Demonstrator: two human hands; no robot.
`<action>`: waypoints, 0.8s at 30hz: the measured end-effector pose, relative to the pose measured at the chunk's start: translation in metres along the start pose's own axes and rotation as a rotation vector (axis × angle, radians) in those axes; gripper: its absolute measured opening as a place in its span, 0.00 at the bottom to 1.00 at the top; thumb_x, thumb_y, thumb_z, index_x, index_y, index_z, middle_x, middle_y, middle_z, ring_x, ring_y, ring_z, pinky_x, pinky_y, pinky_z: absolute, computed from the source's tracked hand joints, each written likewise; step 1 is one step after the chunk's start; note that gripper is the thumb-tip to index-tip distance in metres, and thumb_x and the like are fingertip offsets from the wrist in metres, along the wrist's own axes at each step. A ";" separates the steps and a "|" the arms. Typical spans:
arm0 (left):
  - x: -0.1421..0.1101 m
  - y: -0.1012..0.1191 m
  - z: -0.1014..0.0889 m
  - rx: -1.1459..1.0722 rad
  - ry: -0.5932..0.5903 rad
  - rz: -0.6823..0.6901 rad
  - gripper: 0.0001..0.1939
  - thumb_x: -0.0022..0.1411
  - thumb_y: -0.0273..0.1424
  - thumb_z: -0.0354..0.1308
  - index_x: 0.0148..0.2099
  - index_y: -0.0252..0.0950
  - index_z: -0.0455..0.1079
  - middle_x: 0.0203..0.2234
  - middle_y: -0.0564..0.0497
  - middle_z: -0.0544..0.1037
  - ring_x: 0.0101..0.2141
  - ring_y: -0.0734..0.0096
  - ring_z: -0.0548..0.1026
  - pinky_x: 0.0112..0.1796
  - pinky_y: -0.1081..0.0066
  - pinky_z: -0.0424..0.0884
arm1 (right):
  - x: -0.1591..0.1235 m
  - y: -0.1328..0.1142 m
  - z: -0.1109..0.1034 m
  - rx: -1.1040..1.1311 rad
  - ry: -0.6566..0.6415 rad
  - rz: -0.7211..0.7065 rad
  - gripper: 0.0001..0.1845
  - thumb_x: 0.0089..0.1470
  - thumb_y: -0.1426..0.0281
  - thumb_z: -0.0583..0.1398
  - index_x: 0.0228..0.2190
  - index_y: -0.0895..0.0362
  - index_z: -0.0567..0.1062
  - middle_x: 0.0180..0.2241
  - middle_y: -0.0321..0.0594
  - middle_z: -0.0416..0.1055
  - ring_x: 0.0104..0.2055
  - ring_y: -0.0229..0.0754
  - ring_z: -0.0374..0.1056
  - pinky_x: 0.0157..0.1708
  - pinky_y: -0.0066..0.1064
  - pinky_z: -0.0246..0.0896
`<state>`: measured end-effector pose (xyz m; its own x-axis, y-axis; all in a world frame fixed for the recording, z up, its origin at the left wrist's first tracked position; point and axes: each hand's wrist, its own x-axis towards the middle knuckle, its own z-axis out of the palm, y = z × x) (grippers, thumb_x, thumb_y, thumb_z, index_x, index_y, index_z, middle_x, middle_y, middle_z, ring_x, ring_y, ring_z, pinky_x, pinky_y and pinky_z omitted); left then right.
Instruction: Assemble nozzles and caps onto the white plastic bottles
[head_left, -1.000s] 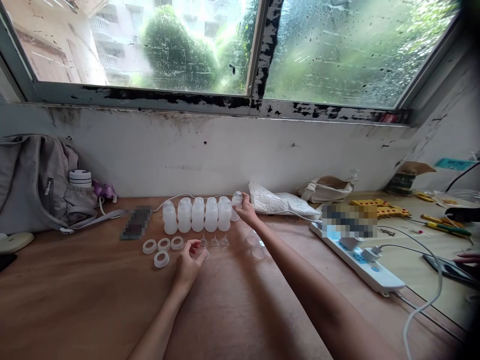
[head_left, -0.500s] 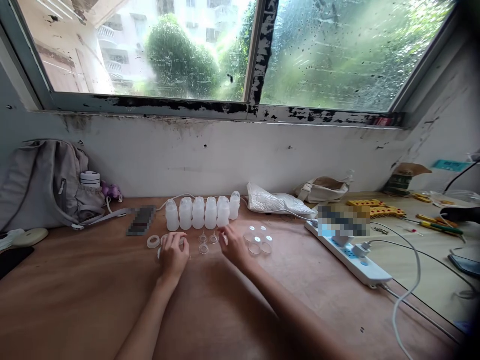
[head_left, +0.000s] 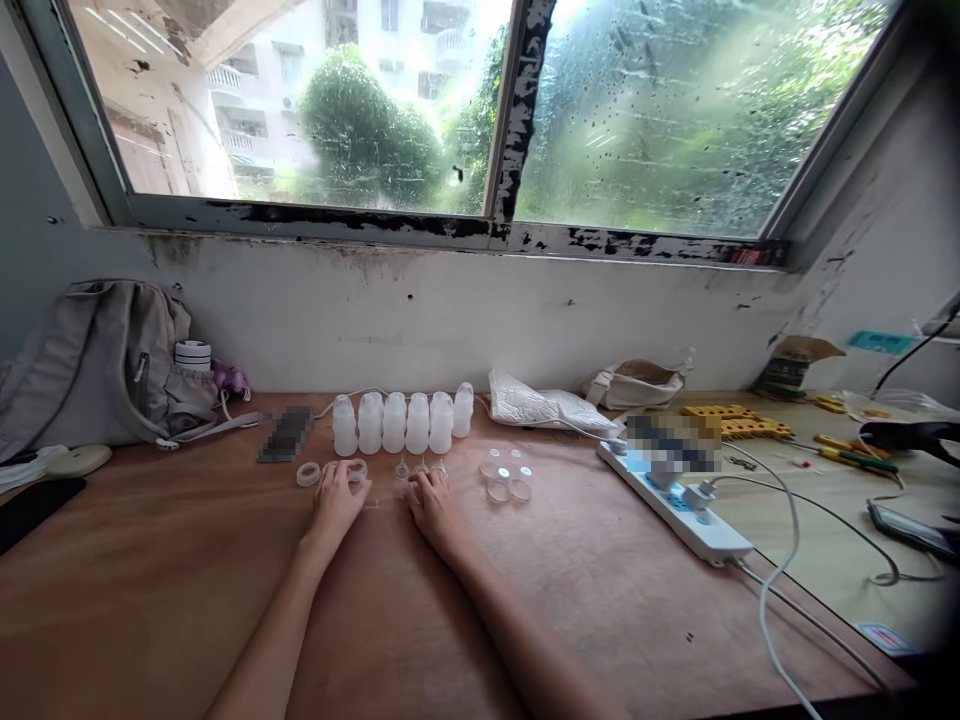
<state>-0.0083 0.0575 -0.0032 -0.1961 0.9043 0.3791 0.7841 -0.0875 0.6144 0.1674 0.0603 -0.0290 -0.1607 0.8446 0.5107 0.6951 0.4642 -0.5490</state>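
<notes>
My left hand (head_left: 339, 500) rests on the table with its fingers curled over a group of rings, thumb and fingertips closed about a whitish ring (head_left: 358, 469). Another ring (head_left: 307, 475) lies just left of it. My right hand (head_left: 436, 512) is low over several small clear teats, fingertips pinched on one that they mostly cover. A bare teat (head_left: 402, 469) stands just beyond those fingers. Behind both hands, translucent white baby bottles (head_left: 394, 424) stand upright in a row. Right of my right hand are several clear caps (head_left: 498, 488), some with small white discs.
A white power strip (head_left: 675, 500) with plugs and cables crosses the right side. Behind it are a white plastic package (head_left: 529, 400) and a beige pouch (head_left: 637, 384). A grey backpack (head_left: 112, 370) stands at the left, and yellow pieces (head_left: 739, 420) lie far right.
My right hand has moved left and slightly nearer, coming down over the front teat. My left hand stays at the rings. The camera view has shifted a little.
</notes>
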 end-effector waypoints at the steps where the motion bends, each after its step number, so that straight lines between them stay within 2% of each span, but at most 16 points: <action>1: -0.002 0.006 0.004 -0.058 -0.018 0.058 0.14 0.52 0.33 0.53 0.42 0.36 0.64 0.37 0.44 0.69 0.39 0.60 0.69 0.40 0.62 0.66 | 0.000 0.001 -0.001 0.033 0.020 0.006 0.08 0.49 0.72 0.54 0.35 0.54 0.67 0.34 0.42 0.68 0.37 0.45 0.64 0.37 0.36 0.58; 5: -0.017 0.029 0.023 -0.268 -0.089 0.248 0.15 0.54 0.34 0.52 0.46 0.39 0.65 0.41 0.47 0.67 0.39 0.68 0.71 0.37 0.69 0.71 | 0.001 0.004 -0.006 0.149 0.122 0.050 0.09 0.50 0.73 0.50 0.37 0.57 0.63 0.32 0.41 0.68 0.30 0.39 0.66 0.30 0.31 0.62; 9: -0.029 0.038 0.034 -0.390 -0.081 0.305 0.15 0.51 0.32 0.56 0.43 0.38 0.65 0.43 0.48 0.65 0.41 0.69 0.70 0.39 0.69 0.72 | 0.002 0.003 -0.010 0.206 0.175 0.055 0.10 0.48 0.75 0.50 0.35 0.58 0.63 0.32 0.43 0.67 0.32 0.41 0.65 0.31 0.33 0.62; 17: -0.024 0.032 0.030 -0.436 -0.043 0.341 0.15 0.48 0.30 0.60 0.40 0.37 0.64 0.38 0.49 0.69 0.39 0.69 0.71 0.38 0.69 0.71 | 0.000 -0.006 -0.017 0.282 0.091 -0.069 0.16 0.44 0.80 0.49 0.36 0.56 0.66 0.33 0.41 0.68 0.35 0.41 0.65 0.35 0.33 0.62; 21: -0.023 0.030 0.031 -0.414 -0.036 0.339 0.16 0.49 0.31 0.60 0.41 0.37 0.62 0.35 0.50 0.71 0.36 0.68 0.72 0.37 0.67 0.71 | -0.003 -0.009 -0.016 0.332 0.050 -0.132 0.23 0.40 0.84 0.48 0.39 0.56 0.65 0.33 0.41 0.68 0.35 0.40 0.65 0.36 0.32 0.61; 24: -0.024 0.029 0.033 -0.401 -0.028 0.347 0.17 0.49 0.30 0.59 0.42 0.38 0.60 0.35 0.50 0.71 0.36 0.69 0.72 0.37 0.67 0.71 | -0.005 -0.012 -0.016 0.393 0.035 -0.126 0.27 0.36 0.85 0.47 0.41 0.57 0.63 0.33 0.40 0.68 0.34 0.39 0.65 0.35 0.31 0.61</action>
<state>0.0384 0.0475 -0.0172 0.0544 0.8041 0.5920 0.5124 -0.5313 0.6746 0.1713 0.0468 -0.0144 -0.1989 0.7686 0.6081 0.3504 0.6352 -0.6883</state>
